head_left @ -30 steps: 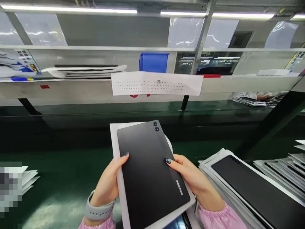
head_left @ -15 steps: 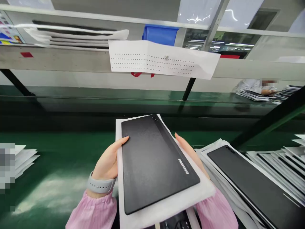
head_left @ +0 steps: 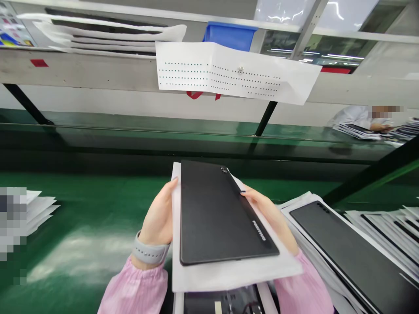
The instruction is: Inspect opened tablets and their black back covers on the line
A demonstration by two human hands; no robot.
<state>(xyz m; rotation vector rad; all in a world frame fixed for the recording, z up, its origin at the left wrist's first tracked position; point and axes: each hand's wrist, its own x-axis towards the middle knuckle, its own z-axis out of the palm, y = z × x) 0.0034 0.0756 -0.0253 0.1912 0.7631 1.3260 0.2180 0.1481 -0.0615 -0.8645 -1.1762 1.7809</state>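
A black tablet back cover (head_left: 219,218) marked POSITIVO lies on a white foam sheet (head_left: 235,277) in front of me, held up between both hands. My left hand (head_left: 159,213), with a grey wristband, grips the sheet's left edge, thumb on top. On the other side, my right hand (head_left: 270,209) holds the right edge, with a fingertip on the cover's rim; its other fingers are hidden underneath. Below the sheet shows part of an open device (head_left: 209,303) with dark inner parts and a whitish strip.
Another black cover (head_left: 353,248) lies on white sheets at the right, beside a layered stack (head_left: 393,231). White sheets (head_left: 39,211) sit far left. Above are a shelf (head_left: 108,74) and a blue bin (head_left: 231,35). A person (head_left: 353,117) sits at the back right.
The cover and sheet have moved slightly right with both hands, and their near edge is higher in view. More of the open device shows beneath. My right fingertip now rests on the cover's edge.
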